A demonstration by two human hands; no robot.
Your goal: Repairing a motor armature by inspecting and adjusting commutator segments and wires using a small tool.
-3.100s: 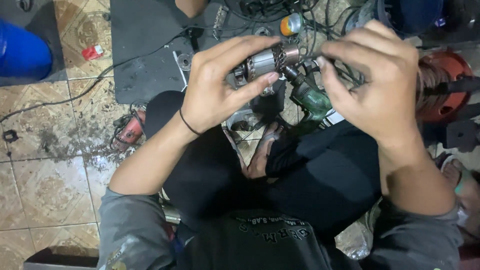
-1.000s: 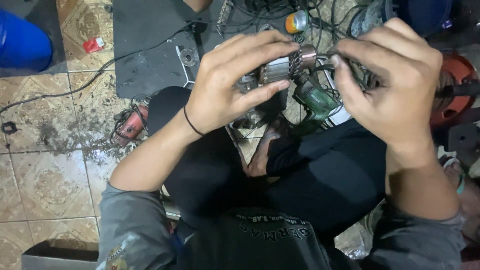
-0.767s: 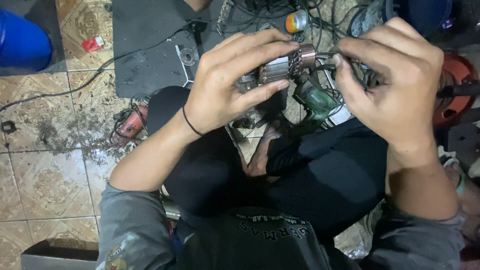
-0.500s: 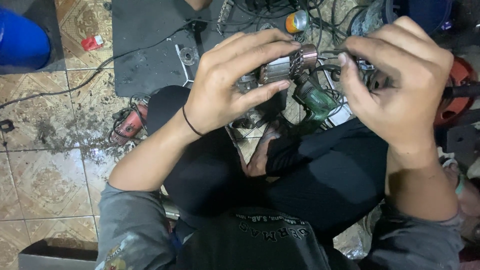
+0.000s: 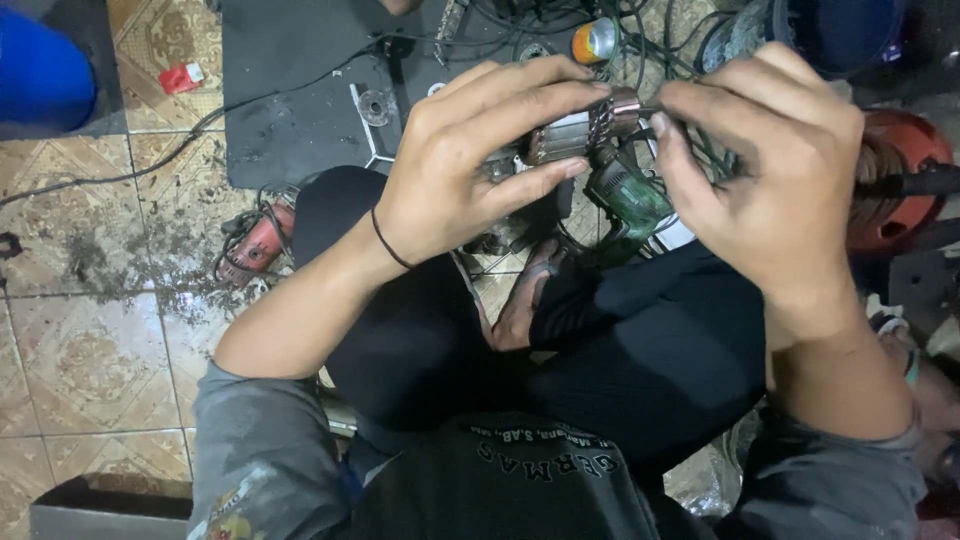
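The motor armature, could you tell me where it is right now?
Head view, upper centre: the motor armature is gripped in the left hand, above the green power tool.

motor armature between left hand and right hand | power tool beneath | mat behind

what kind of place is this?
Likely an informal power-tool repair spot on a tiled floor: the left hand holds a motor armature, with a green drill body, a red grinder and tangled cables around.
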